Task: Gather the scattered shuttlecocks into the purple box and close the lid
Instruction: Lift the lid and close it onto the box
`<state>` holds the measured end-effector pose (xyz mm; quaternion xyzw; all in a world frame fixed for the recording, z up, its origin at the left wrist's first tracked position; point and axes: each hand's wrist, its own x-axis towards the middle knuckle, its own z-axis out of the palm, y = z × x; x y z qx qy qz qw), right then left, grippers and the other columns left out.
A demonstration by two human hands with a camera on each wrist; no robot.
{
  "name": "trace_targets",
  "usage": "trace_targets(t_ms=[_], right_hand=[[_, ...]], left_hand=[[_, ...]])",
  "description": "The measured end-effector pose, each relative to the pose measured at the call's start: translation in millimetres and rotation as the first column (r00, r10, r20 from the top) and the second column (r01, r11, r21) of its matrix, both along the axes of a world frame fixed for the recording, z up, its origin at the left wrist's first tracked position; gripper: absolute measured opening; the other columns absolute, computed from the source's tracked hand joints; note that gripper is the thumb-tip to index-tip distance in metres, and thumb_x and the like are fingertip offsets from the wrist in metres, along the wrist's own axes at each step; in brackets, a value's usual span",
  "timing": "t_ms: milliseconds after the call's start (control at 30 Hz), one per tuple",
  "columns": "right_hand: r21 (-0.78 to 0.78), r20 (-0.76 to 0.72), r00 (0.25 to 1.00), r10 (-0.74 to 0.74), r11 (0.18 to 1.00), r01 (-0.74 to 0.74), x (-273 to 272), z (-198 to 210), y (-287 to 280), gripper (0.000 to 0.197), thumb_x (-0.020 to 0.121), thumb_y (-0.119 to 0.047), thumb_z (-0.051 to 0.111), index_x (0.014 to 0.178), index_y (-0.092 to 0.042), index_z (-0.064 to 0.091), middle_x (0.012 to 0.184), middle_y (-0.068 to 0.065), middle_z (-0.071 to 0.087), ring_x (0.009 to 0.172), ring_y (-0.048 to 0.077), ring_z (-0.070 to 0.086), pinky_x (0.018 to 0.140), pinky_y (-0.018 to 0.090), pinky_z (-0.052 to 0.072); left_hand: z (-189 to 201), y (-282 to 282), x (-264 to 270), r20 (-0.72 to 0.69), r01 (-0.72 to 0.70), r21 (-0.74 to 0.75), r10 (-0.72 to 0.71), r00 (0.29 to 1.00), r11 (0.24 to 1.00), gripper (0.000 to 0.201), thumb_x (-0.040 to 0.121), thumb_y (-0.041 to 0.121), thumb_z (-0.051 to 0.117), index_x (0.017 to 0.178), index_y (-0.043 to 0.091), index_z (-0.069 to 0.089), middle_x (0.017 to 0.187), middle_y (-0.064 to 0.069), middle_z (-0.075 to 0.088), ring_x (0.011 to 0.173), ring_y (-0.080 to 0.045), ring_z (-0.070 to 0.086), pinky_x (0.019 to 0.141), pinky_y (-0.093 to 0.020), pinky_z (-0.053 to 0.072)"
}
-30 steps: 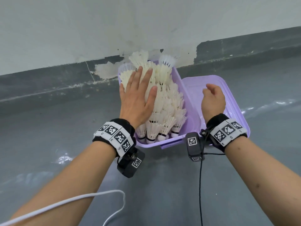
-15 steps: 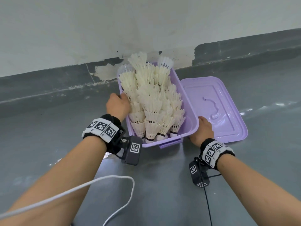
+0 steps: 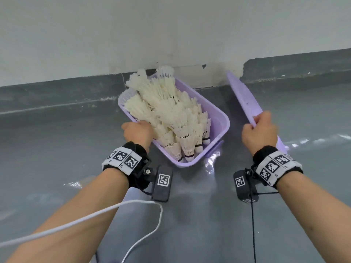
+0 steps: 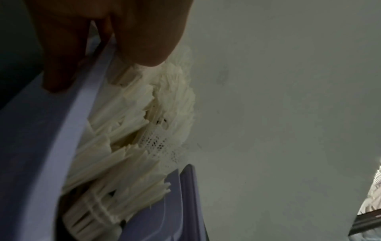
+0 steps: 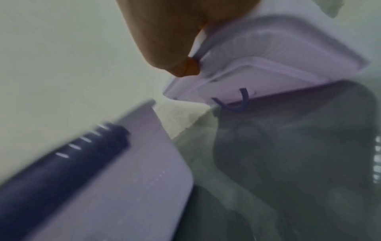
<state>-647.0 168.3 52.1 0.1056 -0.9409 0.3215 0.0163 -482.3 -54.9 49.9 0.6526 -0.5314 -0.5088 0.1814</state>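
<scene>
The purple box (image 3: pixel 220 128) sits on the grey floor against the wall, heaped with several white feather shuttlecocks (image 3: pixel 167 111) that rise above its rim. My left hand (image 3: pixel 137 132) grips the box's left rim (image 4: pixel 82 101), thumb inside against the feathers (image 4: pixel 132 146). My right hand (image 3: pixel 259 132) holds the purple lid (image 3: pixel 245 99) by its near edge, tilted up on its side to the right of the box. In the right wrist view the lid (image 5: pixel 268 65) is pinched at its rim and the box wall (image 5: pixel 128 187) lies below it.
A white wall (image 3: pixel 171 31) with a dark skirting band (image 3: pixel 57 95) runs right behind the box. A white cable (image 3: pixel 95 219) loops over the floor by my left arm and a black cable (image 3: pixel 252 224) hangs from my right wrist.
My left hand left the shuttlecock pile and took the box's left rim. My right hand went to the lid's near edge and has lifted the lid from flat on the floor to a steep tilt.
</scene>
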Motion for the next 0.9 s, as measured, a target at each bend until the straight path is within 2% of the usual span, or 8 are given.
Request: trace_targets(t_ms=[133, 267, 367, 467, 533, 667, 767, 900], right_hand=[[-0.096, -0.056, 0.995, 0.084, 0.991, -0.089, 13, 46, -35, 0.015, 0.084, -0.014, 0.052, 0.097, -0.007, 0.047, 0.079, 0.012, 0.054, 0.067, 0.03, 0.046, 0.062, 0.032, 0.034], [-0.156, -0.055, 0.98, 0.191, 0.968, -0.198, 39, 74, -70, 0.016, 0.082, -0.017, 0.054, 0.094, -0.009, 0.049, 0.08, 0.008, 0.054, 0.067, 0.028, 0.05, 0.062, 0.03, 0.037], [-0.223, -0.042, 0.978, 0.206, 0.952, -0.21, 57, 86, -84, 0.014, 0.08, -0.017, 0.055, 0.092, -0.012, 0.048, 0.079, 0.004, 0.053, 0.066, 0.028, 0.051, 0.06, 0.029, 0.038], [-0.289, -0.035, 0.982, 0.187, 0.939, -0.189, 73, 94, -93, 0.014, 0.081, -0.018, 0.056, 0.091, -0.014, 0.046, 0.072, -0.001, 0.048, 0.06, 0.022, 0.049, 0.056, 0.026, 0.036], [-0.322, -0.026, 0.981, 0.191, 0.928, -0.189, 83, 98, -97, 0.015, 0.083, -0.018, 0.056, 0.092, -0.014, 0.045, 0.07, -0.004, 0.046, 0.055, 0.009, 0.044, 0.045, 0.018, 0.032], [-0.413, -0.078, 0.977, 0.2, 0.885, -0.214, 104, 109, -103, 0.014, 0.083, -0.016, 0.057, 0.09, -0.012, 0.046, 0.067, -0.009, 0.045, 0.053, 0.0, 0.042, 0.042, 0.004, 0.033], [-0.49, -0.168, 0.965, 0.202, 0.832, -0.26, 117, 120, -110, 0.012, 0.079, -0.016, 0.057, 0.088, -0.01, 0.052, 0.065, -0.015, 0.047, 0.052, -0.002, 0.045, 0.046, 0.006, 0.034], [-0.581, -0.295, 0.915, 0.274, 0.709, -0.4, 126, 135, -123, 0.013, 0.08, -0.011, 0.06, 0.087, -0.014, 0.05, 0.069, -0.018, 0.048, 0.056, -0.008, 0.048, 0.052, 0.008, 0.036]], left_hand=[[-1, -9, 25, -0.096, -0.068, 0.081, 0.076, 0.992, 0.994, 0.029, 0.094, 0.016, 0.048, 0.119, 0.001, 0.047, 0.12, -0.019, 0.058, 0.087, -0.027, 0.059, 0.079, -0.04, 0.057], [7, -18, 55, -0.131, -0.154, 0.113, 0.169, 0.977, 0.982, 0.045, 0.092, 0.013, 0.051, 0.134, -0.003, 0.044, 0.128, -0.019, 0.056, 0.087, -0.023, 0.057, 0.08, -0.039, 0.058], [21, -24, 83, -0.102, -0.166, 0.124, 0.179, 0.979, 0.978, 0.037, 0.095, 0.022, 0.053, 0.125, 0.001, 0.053, 0.11, -0.01, 0.06, 0.086, -0.021, 0.061, 0.083, -0.034, 0.056], [36, -16, 100, 0.197, 0.05, 0.078, -0.065, 0.978, 0.996, 0.036, 0.087, 0.036, 0.067, 0.104, 0.004, 0.064, 0.097, -0.009, 0.064, 0.093, -0.028, 0.063, 0.086, -0.036, 0.052], [39, -16, 102, 0.046, 0.103, 0.131, -0.11, 0.993, 0.986, 0.031, 0.088, 0.034, 0.065, 0.099, 0.005, 0.064, 0.096, -0.01, 0.065, 0.087, -0.028, 0.063, 0.079, -0.034, 0.053], [41, -8, 108, -0.32, -0.07, 0.352, 0.191, 0.928, 0.933, 0.012, 0.097, 0.009, 0.039, 0.102, 0.007, 0.05, 0.106, -0.015, 0.058, 0.075, -0.023, 0.061, 0.055, -0.032, 0.057], [46, 10, 120, -0.344, -0.068, 0.486, 0.262, 0.902, 0.872, 0.018, 0.095, 0.001, 0.032, 0.089, 0.003, 0.049, 0.093, -0.015, 0.058, 0.088, -0.028, 0.059, 0.071, -0.04, 0.056], [49, 13, 134, -0.324, -0.043, 0.579, 0.279, 0.904, 0.814, 0.018, 0.094, -0.003, 0.032, 0.088, 0.008, 0.045, 0.109, -0.018, 0.055, 0.098, -0.034, 0.059, 0.074, -0.041, 0.055]])
